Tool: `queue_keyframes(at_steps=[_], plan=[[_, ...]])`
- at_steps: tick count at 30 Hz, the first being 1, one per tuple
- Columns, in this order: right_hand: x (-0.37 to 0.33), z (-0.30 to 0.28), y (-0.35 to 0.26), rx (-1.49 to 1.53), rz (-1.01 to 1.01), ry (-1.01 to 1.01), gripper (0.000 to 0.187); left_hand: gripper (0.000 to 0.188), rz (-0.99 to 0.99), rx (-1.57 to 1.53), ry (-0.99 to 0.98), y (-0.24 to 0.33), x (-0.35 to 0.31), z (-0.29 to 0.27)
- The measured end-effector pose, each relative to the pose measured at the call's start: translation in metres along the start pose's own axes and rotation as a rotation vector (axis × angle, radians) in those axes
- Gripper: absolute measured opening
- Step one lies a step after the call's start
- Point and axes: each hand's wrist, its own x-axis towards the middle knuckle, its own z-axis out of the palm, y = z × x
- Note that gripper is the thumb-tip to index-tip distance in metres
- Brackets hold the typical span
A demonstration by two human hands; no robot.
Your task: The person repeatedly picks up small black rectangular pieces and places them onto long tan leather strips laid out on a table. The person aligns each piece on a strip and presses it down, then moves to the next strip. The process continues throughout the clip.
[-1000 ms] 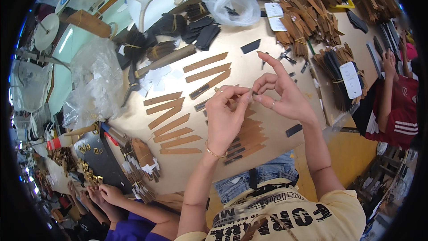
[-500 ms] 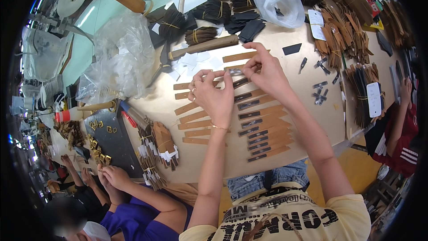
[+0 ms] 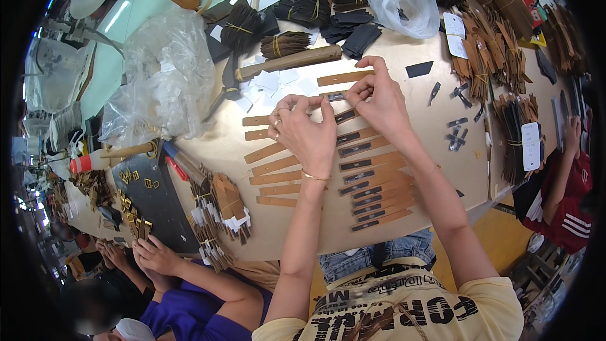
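Both my hands meet over the table at a brown leather strip with a dark inset [image 3: 336, 96]. My left hand [image 3: 304, 134] has curled fingers, its thumb tip at the strip's left end. Thumb and forefinger of my right hand [image 3: 380, 102] pinch its right end. Just beyond lies another brown strip [image 3: 344, 79]. Below my right hand, a column of brown strips with black pieces on their ends [image 3: 372, 164] fans toward me. Plain brown strips [image 3: 274, 177] lie in a second column, partly behind my left hand and forearm.
A hammer [image 3: 287, 63] lies beyond white paper squares [image 3: 271, 85]. Small black pieces [image 3: 456, 131] and leather bundles [image 3: 483, 50] are to the right. A clear plastic bag [image 3: 161, 76] sits left, near a dark board with gold buckles [image 3: 148, 183]. Co-workers' hands [image 3: 151, 256] work at the left.
The view has shifted slightly. My hands stay at the same strip, with small finger movements; its dark inset shows more plainly between them now.
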Motion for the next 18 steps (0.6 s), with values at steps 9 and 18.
queue_keyframes(at_steps=[9, 18], plan=[[-0.001, 0.003, 0.0, -0.028, 0.006, 0.019, 0.045, 0.014, 0.025, 0.016, 0.001, 0.002, 0.0, -0.001], [-0.027, 0.018, 0.014, -0.619, -0.527, 0.176, 0.038, 0.029, 0.365, 0.302, 0.044, -0.006, -0.014, -0.001]])
